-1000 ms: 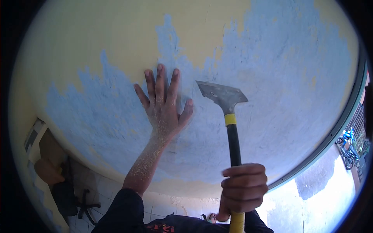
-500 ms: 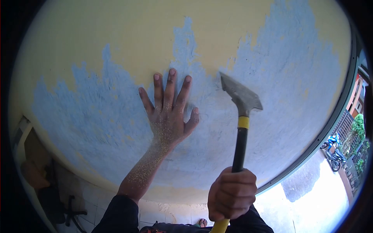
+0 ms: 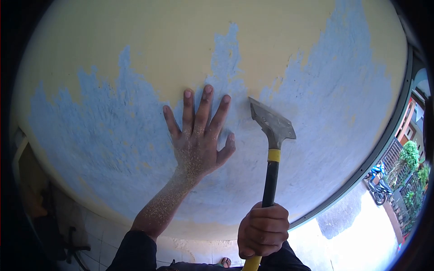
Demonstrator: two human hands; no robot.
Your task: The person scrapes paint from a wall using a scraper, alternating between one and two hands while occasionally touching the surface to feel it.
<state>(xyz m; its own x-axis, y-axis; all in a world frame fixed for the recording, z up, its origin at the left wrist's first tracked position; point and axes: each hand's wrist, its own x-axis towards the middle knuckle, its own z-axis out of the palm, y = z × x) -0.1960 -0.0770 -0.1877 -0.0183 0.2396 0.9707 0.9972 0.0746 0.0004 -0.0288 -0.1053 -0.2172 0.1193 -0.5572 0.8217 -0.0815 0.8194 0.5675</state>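
Observation:
A long-handled scraper [image 3: 271, 171] with a black and yellow handle is gripped in my right hand [image 3: 263, 230], fingers wrapped round it. Its wide metal blade [image 3: 272, 123] is at the wall, close to the edge between yellow paint [image 3: 167, 40] and bare bluish-grey surface [image 3: 325, 99]. Whether the blade edge touches the wall is unclear. My left hand [image 3: 199, 135] lies flat on the wall left of the blade, fingers spread and holding nothing. Pale flakes cover its back and my forearm.
A dark frame edge [image 3: 357, 178] borders the wall at right. Beyond it are a blue motorcycle [image 3: 379, 185], a fence and green plants. A dark chair base [image 3: 74, 247] stands on the tiled floor [image 3: 101, 235] at lower left. A foot [image 3: 226, 261] shows at bottom centre.
The scraper and my right hand have moved slightly down and left. The view has shifted a little, while my left hand keeps its spread pose on the wall.

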